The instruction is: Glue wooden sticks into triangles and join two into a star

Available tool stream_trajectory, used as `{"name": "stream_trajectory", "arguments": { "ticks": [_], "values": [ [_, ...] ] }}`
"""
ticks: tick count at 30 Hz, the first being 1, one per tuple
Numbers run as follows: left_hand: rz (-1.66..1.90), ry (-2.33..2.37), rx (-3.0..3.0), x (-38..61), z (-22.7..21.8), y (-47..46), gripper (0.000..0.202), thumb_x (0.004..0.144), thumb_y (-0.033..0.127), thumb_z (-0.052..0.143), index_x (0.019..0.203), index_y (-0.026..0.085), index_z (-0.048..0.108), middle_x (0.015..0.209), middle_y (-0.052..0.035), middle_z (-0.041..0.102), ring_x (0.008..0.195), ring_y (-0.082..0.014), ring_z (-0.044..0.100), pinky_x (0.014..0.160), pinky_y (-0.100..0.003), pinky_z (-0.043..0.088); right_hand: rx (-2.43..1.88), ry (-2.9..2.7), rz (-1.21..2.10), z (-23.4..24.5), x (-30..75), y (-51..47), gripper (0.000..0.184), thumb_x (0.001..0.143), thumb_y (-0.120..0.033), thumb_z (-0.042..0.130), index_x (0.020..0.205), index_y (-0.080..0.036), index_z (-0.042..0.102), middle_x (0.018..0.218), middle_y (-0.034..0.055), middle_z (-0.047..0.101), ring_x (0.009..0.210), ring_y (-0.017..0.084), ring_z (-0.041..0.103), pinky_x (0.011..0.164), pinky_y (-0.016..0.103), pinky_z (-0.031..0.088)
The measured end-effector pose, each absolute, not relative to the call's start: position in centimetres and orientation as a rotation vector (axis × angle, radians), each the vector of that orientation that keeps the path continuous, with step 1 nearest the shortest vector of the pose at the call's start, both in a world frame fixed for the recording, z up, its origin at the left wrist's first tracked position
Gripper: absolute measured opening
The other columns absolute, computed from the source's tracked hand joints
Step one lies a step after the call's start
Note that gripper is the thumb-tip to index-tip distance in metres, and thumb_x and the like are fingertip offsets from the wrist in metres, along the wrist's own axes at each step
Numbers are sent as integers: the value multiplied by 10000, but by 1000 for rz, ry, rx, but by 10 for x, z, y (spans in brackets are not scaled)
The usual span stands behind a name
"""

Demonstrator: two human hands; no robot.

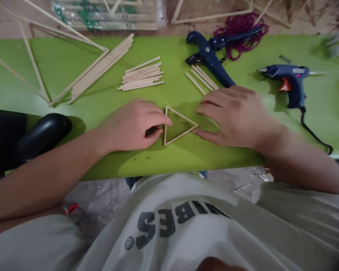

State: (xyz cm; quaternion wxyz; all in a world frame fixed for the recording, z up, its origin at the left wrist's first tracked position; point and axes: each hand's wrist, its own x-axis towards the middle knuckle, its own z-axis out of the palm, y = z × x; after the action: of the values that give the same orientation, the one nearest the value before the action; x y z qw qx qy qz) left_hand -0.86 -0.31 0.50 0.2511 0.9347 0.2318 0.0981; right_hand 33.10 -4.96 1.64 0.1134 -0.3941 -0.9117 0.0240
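A small triangle of thin wooden sticks (pixel 182 136) lies flat on the green table, one corner pointing right. My left hand (pixel 130 126) pinches its left side, the index fingertip reaching over the stick and the thumb beside it. At the right corner, my right hand (pixel 231 116) rests with thumb and fingers apart, the thumb tip by the corner. Beyond the right hand's fingers lie several short sticks (pixel 205 77) and a blue-handled cutter (pixel 211 56). A pile of short cut sticks (pixel 142 75) sits behind the triangle.
Long sticks (pixel 101 69) and large stick frames (pixel 31 60) occupy the back left. A blue glue gun (pixel 292 81) with a cord lies at right. Purple string (pixel 240 34) and a plastic-wrapped stick bundle (pixel 110 15) are behind. A black rounded object (pixel 45 135) stands left.
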Motion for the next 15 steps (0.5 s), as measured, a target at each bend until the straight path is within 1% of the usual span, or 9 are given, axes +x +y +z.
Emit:
{"name": "stream_trajectory", "arguments": {
  "ticks": [3, 6, 10, 15],
  "values": [
    [284, 603, 2599, -10, 2, -4, 294, 1116, 230, 652, 1256, 308, 899, 1092, -68, 886, 998, -268, 810, 990, -442, 609, -1055, -2741, -68, 16, 329, -51, 304, 1090, -521, 757, 1095, -218, 783, 1174, 108, 833, 979, 305, 758, 774, 468, 502],
    [302, 595, 2639, -11, 0, -5, 283, 1135, 235, 649, 1246, 322, 894, 1085, -58, 879, 993, -264, 806, 961, -440, 608, -1025, -2706, -52, 16, 325, -50, 215, 1106, -421, 734, 1070, -214, 778, 1130, 94, 822, 949, 287, 749, 735, 452, 494],
    [311, 604, 2657, -13, -3, -5, 294, 1140, 235, 657, 1310, 327, 878, 1129, -62, 880, 1035, -267, 815, 969, -443, 614, -1021, -2682, -37, 11, 322, -51, 210, 1110, -417, 739, 1073, -216, 781, 1104, 84, 812, 933, 283, 734, 738, 450, 515],
    [342, 582, 2661, -13, -6, -5, 263, 1132, 232, 661, 1242, 319, 884, 1117, -60, 880, 1024, -263, 805, 952, -442, 603, -1031, -2672, -10, 6, 321, -52, 163, 1106, -386, 747, 1056, -231, 756, 1102, 74, 808, 948, 271, 717, 767, 433, 526]
  ]
}}
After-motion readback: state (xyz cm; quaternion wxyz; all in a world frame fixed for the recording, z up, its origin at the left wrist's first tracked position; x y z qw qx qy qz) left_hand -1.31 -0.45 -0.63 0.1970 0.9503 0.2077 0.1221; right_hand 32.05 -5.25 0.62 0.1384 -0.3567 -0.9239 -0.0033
